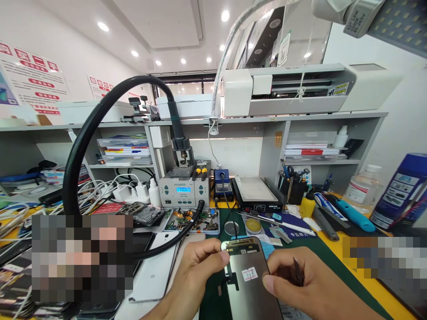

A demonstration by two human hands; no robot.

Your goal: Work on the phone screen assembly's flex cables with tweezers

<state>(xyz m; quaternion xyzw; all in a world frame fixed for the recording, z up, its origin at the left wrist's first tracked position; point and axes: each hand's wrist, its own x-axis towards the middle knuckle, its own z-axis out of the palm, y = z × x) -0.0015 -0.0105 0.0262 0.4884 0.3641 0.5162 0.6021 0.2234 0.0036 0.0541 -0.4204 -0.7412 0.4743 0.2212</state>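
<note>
A phone screen panel [250,298], its grey metallic back facing up, is held over the green mat [322,258]. It bears a small white sticker with red marks, a dark flex cable at its left and a connector strip along the top. My left hand [202,266] pinches its upper left corner between thumb and finger. At the right edge, the thumb and fingers of my right hand [293,278] grip the panel. A dark pointed tool [298,271], perhaps tweezers, is tucked in the same right hand.
Behind stand a hot-air station [183,191] with a thick black hose [71,160], a parts tray [213,227] and a flat heating plate [255,189]. White phones [155,271] lie left; a yellow bottle [307,206] and tools stand right.
</note>
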